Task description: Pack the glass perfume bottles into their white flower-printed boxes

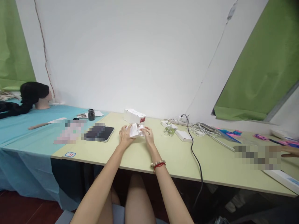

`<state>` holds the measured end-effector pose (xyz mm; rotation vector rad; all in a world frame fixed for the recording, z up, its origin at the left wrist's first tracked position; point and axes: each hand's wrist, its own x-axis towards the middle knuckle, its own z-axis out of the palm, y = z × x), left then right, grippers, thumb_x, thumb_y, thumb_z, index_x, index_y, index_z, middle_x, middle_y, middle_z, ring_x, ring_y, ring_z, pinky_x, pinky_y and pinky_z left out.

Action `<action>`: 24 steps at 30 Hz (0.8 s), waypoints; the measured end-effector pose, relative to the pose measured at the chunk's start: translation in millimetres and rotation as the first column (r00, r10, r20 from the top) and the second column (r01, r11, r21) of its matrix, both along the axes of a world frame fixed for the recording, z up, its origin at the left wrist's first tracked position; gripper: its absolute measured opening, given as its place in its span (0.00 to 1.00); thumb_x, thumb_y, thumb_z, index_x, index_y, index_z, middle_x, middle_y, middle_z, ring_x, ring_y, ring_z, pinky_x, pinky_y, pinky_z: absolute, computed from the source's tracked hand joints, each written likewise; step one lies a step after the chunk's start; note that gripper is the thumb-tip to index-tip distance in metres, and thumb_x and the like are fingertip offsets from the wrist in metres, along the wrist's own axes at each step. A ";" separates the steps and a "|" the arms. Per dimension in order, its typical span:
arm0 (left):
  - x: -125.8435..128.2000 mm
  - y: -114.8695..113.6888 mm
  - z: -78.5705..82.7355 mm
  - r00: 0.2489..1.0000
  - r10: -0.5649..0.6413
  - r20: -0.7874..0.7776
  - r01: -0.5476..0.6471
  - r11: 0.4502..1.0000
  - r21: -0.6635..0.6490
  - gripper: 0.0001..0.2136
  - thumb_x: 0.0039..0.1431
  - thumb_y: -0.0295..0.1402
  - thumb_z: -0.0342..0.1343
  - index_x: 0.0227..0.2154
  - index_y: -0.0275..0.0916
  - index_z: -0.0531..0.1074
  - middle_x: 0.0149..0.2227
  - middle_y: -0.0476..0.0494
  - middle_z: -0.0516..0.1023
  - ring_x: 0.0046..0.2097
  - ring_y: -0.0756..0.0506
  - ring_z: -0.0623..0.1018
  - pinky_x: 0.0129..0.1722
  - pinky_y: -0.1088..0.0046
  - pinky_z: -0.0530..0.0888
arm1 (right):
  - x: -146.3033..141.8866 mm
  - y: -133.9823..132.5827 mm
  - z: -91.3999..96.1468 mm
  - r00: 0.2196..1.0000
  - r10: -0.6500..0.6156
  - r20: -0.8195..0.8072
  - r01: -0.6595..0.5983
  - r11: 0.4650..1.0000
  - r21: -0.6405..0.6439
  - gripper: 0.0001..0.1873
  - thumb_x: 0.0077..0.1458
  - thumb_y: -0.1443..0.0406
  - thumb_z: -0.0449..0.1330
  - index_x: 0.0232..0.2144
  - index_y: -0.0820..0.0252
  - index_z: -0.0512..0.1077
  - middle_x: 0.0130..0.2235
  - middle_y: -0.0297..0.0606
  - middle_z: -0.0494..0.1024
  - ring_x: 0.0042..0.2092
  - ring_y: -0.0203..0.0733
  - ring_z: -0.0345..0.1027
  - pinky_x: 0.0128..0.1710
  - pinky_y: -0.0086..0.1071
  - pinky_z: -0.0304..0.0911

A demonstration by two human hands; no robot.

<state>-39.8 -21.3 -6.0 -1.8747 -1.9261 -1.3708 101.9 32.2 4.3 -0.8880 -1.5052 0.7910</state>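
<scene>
Both my hands rest on the pale green table (163, 155), holding a small white box (135, 130) between them. My left hand (125, 137) grips the box's left side with fingers curled round it. My right hand (147, 135) pinches its right end, where a bit of clear wrapping shows. A bead bracelet and a red string sit on my right wrist. Just behind stands a larger white box with a red mark (135, 116).
A black cable (195, 155) runs over the table's front edge. White cords, a power strip (179, 122), a flat white box (183, 135) and a small glass (169, 131) lie to the right. Left: a dark phone (102, 133), black jar (91, 114), wig head (35, 96). Another person's hand (291, 151) at far right.
</scene>
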 end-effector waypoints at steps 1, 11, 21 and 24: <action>-0.3 -0.6 0.5 0.999 0.009 -0.033 -0.009 1.000 -0.004 0.37 0.41 0.39 0.59 0.57 0.44 0.53 0.50 0.36 0.58 0.53 0.36 0.59 0.50 0.59 0.57 | -0.9 0.5 -0.8 0.999 0.047 0.000 -0.047 0.999 -0.026 0.18 0.45 0.56 0.55 0.34 0.60 0.75 0.49 0.45 0.64 0.52 0.48 0.57 0.47 0.35 0.59; -3.9 -9.8 1.5 0.964 -0.104 -0.246 0.083 0.992 -0.092 0.29 0.42 0.35 0.58 0.51 0.47 0.62 0.50 0.43 0.64 0.51 0.40 0.63 0.47 0.64 0.60 | 10.2 -1.1 -2.4 0.867 0.487 0.104 -0.464 0.866 -0.187 0.17 0.40 0.61 0.60 0.36 0.62 0.75 0.35 0.40 0.76 0.37 0.43 0.68 0.42 0.37 0.63; 0.7 -13.8 1.3 0.951 -0.132 -0.279 0.091 0.984 -0.154 0.27 0.42 0.32 0.57 0.50 0.47 0.63 0.51 0.43 0.66 0.52 0.39 0.64 0.47 0.63 0.60 | 2.4 8.9 -25.8 0.921 0.337 0.195 -0.322 0.941 -0.105 0.12 0.35 0.70 0.59 0.28 0.62 0.76 0.33 0.38 0.76 0.37 0.45 0.67 0.45 0.41 0.61; 1.2 -14.0 2.1 0.952 -0.127 -0.279 0.087 0.984 -0.154 0.27 0.42 0.32 0.57 0.50 0.46 0.63 0.50 0.43 0.67 0.52 0.40 0.65 0.47 0.63 0.60 | 2.3 11.5 -30.9 0.957 0.218 0.190 -0.208 0.975 -0.072 0.11 0.36 0.71 0.57 0.26 0.62 0.75 0.36 0.40 0.74 0.42 0.45 0.64 0.50 0.40 0.57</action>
